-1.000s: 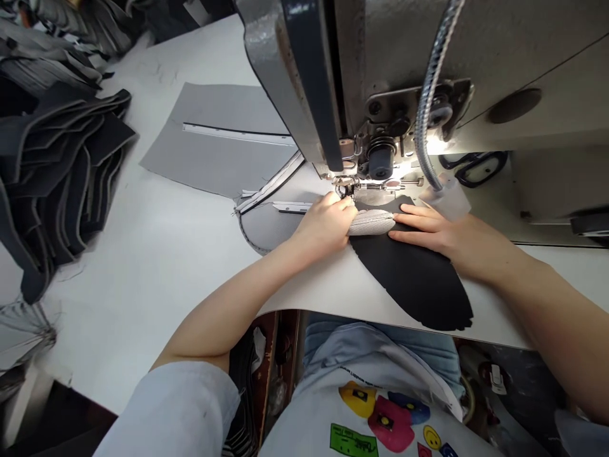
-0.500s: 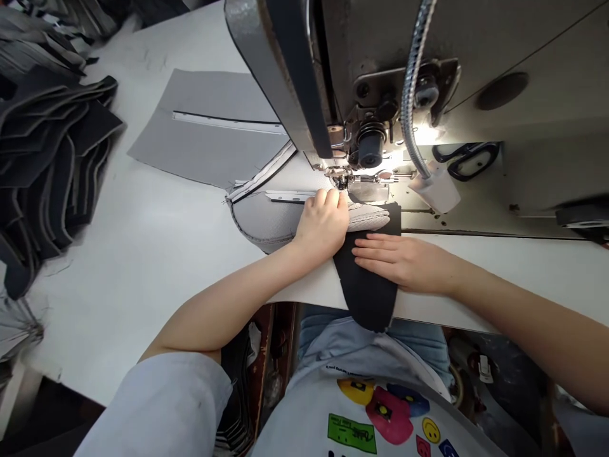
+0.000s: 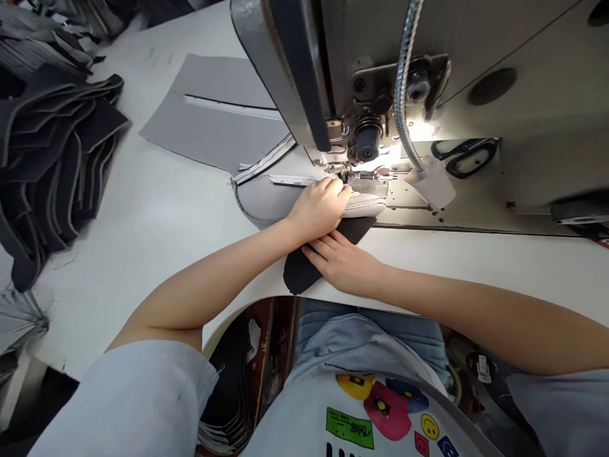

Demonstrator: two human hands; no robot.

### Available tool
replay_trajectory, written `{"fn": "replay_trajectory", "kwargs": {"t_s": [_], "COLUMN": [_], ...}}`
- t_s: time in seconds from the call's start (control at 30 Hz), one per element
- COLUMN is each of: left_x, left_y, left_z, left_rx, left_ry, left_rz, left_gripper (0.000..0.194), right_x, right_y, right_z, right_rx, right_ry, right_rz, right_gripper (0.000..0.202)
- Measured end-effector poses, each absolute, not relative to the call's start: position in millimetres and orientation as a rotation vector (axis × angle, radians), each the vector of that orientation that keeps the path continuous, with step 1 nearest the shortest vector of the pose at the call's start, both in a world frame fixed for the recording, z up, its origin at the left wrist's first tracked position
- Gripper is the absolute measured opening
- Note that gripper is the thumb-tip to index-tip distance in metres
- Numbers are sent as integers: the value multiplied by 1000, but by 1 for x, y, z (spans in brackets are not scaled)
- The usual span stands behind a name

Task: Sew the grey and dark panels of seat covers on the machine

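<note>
A grey sewn fabric piece (image 3: 269, 203) with white strips lies under the needle area of a sewing machine (image 3: 368, 136). My left hand (image 3: 320, 204) is closed, fingers curled over the fabric right in front of the presser foot; its fingertips are partly hidden. Below it a black fabric panel (image 3: 304, 270) slants toward the table edge, its upper end passing beneath the grey piece. Lying flat on this panel, my right hand (image 3: 349, 263) has its fingers stretched out, their tips close under my left wrist.
Black-handled scissors (image 3: 471, 155) rest on the machine bed, beside a white block (image 3: 432, 184) on a flexible metal hose. Stacked dark fabric pieces (image 3: 57, 165) cover the left of the white table (image 3: 157, 222). More dark pieces (image 3: 228, 381) sit below the table edge.
The black panel has swung round, its lower end going left. My right hand has moved left along with it, close to my left hand, which stays by the needle.
</note>
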State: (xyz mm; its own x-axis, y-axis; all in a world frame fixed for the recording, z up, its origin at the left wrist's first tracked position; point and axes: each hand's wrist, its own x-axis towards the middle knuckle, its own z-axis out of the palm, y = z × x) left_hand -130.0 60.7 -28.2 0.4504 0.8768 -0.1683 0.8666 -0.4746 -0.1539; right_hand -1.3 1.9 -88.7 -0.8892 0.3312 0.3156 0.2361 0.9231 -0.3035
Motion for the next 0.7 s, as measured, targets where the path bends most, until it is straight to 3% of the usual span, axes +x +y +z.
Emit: {"fn": "replay_trajectory", "kwargs": {"t_s": [0.17,0.3,0.37,0.5,0.57,0.7], "left_x": [-137,-175,-204,-249,-258,-260], "left_y": [37,3,-1,35,68,117], "left_z": [-30,-37,-35,-12,2,14], "left_rx": [-2519,-2279,-2274,-2557,-2650,-2676], "left_ry": [-1523,-1787,-1900,-2105,-2228,-2368], "left_rz": [79,-23,15,80,133,373], "left_gripper": [48,49,42,27,23,31], "right_x": [-3,8,9,-1,-4,4], "right_y": [7,14,15,7,3,10], "right_z": [-86,-79,-77,-75,-75,-74], "right_rx": [-314,-162,-313,-865,-939,-931], "right_ry": [-2720,-2566,-2262,-1148,-807,-776], "right_rz": [548,1019,1372,1924,2009,2003], "right_gripper": [44,40,35,26,36,52]}}
